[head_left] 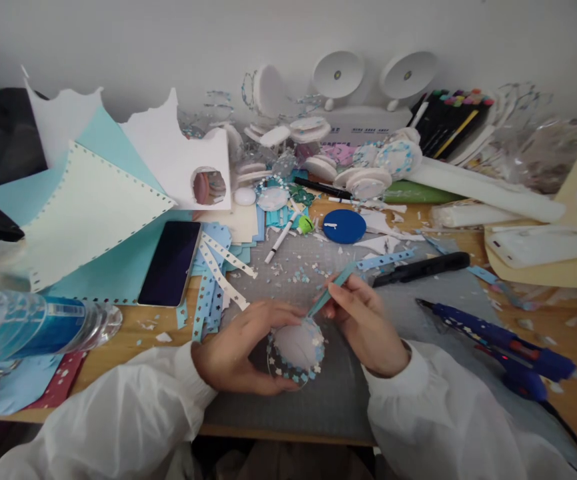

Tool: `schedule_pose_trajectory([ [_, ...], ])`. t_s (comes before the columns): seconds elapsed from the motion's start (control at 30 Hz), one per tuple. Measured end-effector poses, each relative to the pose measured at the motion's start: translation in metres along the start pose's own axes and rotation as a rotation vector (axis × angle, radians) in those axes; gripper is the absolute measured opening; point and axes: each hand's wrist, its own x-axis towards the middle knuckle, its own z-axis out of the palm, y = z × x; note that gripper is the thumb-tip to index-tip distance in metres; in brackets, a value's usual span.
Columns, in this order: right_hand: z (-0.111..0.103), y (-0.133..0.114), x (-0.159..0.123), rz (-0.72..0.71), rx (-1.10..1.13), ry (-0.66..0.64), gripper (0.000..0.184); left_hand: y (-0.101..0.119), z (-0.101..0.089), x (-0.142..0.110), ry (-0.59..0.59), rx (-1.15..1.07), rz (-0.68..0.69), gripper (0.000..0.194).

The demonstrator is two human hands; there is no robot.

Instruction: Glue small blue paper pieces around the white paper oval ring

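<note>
My left hand [241, 347] is wrapped round a small white disc [295, 347] whose rim carries a band of blue star-punched paper. It holds the disc tilted just above the grey cutting mat [338, 393]. My right hand [365, 320] pinches teal tweezers [331, 288] whose tip touches the disc's upper edge. Both sleeves are white.
A blue glue gun [498, 347] lies right of my hands, a black knife [421, 268] beyond it. A phone [171, 262] and punched blue strips [213, 287] lie left. A plastic bottle [43, 323] lies at far left. Paper sheets, white discs and markers crowd the back.
</note>
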Motion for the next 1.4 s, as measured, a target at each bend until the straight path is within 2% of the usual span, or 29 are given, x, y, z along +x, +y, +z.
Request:
schedule_pose_trajectory([
  [0.17,-0.012,-0.014,0.01,-0.213,0.094,0.18,0.014,0.002,-0.001,0.001,-0.001,0.007,-0.003,0.074],
  [0.27,-0.017,-0.019,0.012,-0.307,0.087,0.209,0.012,0.001,-0.001,0.0,-0.005,0.022,-0.01,0.075],
  [0.37,-0.016,-0.016,0.007,-0.407,-0.022,0.146,0.01,0.001,-0.001,0.0,-0.002,0.042,-0.01,0.075],
  [0.47,-0.011,-0.01,-0.002,-0.551,-0.188,0.01,0.006,0.001,-0.002,0.0,0.003,0.053,-0.01,0.075],
  [0.6,-0.006,-0.007,-0.011,-0.698,-0.319,-0.169,0.015,0.002,-0.002,0.001,0.02,0.065,0.016,0.076],
  [0.7,-0.006,-0.009,-0.012,-0.73,-0.358,-0.219,0.017,0.002,-0.002,0.001,0.028,0.079,0.035,0.075],
  [0.9,-0.007,-0.011,-0.011,-0.759,-0.423,-0.191,0.021,0.004,-0.002,0.001,0.038,0.093,0.046,0.074],
  [1.1,-0.006,-0.01,-0.012,-0.761,-0.4,-0.217,0.021,0.004,-0.002,0.002,0.04,0.087,0.056,0.072],
  [1.4,-0.005,-0.007,-0.013,-0.69,-0.379,-0.157,0.02,0.004,-0.002,0.001,0.043,0.077,0.055,0.071],
])
